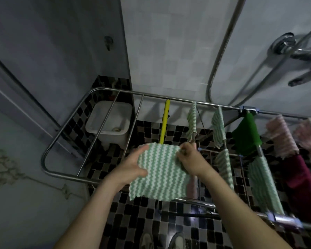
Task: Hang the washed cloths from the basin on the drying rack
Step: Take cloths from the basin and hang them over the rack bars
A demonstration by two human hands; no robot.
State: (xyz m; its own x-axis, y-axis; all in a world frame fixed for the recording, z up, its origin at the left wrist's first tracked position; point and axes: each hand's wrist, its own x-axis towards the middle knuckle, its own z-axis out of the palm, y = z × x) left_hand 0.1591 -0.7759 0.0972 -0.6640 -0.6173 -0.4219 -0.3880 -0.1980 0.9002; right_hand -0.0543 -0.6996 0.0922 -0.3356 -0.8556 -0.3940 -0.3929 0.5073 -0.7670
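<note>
A: Containers?
B: One, a white square plastic basin on the tiled floor, seen through the rack rails. Looks empty, just a drain-like spot at the bottom.
A: Hands?
B: Both closed on a green-and-white zigzag striped cloth. Left hand pinches its left edge, right hand grips the top right corner. Cloth is held spread over the steel tube drying rack.
A: Already hung?
B: Yellow cloth, more green striped ones, dark green cloth, pink ones far right.
A: Hard to see?
B: Pink cloths blurred and cut off at the frame edge. A pinkish piece behind the held cloth, mostly hidden.
</note>
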